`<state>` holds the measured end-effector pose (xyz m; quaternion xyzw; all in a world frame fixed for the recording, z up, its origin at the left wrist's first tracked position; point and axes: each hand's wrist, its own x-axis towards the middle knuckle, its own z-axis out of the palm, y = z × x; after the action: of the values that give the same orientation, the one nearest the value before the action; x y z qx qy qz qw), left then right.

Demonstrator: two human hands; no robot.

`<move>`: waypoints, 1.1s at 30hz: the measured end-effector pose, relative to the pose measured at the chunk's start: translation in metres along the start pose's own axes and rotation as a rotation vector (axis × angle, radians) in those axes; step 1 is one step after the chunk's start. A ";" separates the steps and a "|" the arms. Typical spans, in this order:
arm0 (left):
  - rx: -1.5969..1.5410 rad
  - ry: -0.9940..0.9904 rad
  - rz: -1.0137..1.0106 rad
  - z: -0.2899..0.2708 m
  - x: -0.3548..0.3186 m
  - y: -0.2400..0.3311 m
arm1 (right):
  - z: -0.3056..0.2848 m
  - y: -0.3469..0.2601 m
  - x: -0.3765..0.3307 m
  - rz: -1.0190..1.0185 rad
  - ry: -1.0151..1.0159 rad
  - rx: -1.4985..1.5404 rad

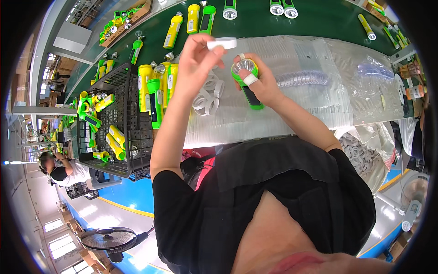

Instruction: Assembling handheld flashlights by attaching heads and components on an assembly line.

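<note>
My left hand (197, 59) is raised above the table, its thumb and fingers closed on a white plastic ring (228, 43). In my right hand (265, 83) is a green flashlight (253, 100), its shiny reflector tilted up toward me. White tape wraps the thumb and a finger of that hand, and the thumb lies over the reflector's edge. The ring and the flashlight are apart. Beneath my left wrist, a loose pile of white rings (211, 104) lies on the plastic-covered tabletop (255, 130). Right of my right hand stretches a row of clear round lenses (303, 79).
Yellow and green flashlights (145, 87) crowd left of my left forearm, beside a black crate (119, 170) holding more. Several flashlights (173, 31) line the far green table. A sack of white rings (358, 153) hangs at the right. A seated person (73, 172) is far left.
</note>
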<state>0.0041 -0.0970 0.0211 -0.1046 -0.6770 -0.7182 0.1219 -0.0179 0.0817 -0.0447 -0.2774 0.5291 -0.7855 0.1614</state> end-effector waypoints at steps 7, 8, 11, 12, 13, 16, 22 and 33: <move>0.782 -0.129 0.426 0.013 -0.031 0.014 | 0.000 0.008 -0.001 -0.078 -0.040 0.028; 0.782 -0.128 0.427 0.012 -0.031 0.014 | 0.000 0.008 -0.002 -0.104 -0.058 0.038; 0.778 -0.181 0.427 0.009 -0.032 0.014 | -0.004 0.002 -0.002 -0.105 -0.086 0.049; 0.776 -0.188 0.411 0.010 -0.033 0.015 | -0.005 -0.001 -0.001 -0.079 -0.095 0.051; 0.773 -0.196 0.395 0.011 -0.033 0.016 | -0.005 -0.005 -0.001 -0.079 -0.095 0.049; 0.758 -0.200 0.347 0.017 -0.033 0.018 | -0.010 -0.019 0.000 -0.110 -0.005 0.126; 0.840 -0.259 0.386 0.029 -0.031 0.017 | -0.062 -0.072 0.015 -0.331 -0.344 -0.838; 0.620 -0.183 0.277 0.055 -0.033 -0.009 | -0.038 -0.135 0.047 0.000 -0.830 -1.270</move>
<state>0.0314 -0.0405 0.0056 -0.2174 -0.8504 -0.4426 0.1832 -0.0727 0.1367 0.0810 -0.5899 0.7756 -0.1610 0.1565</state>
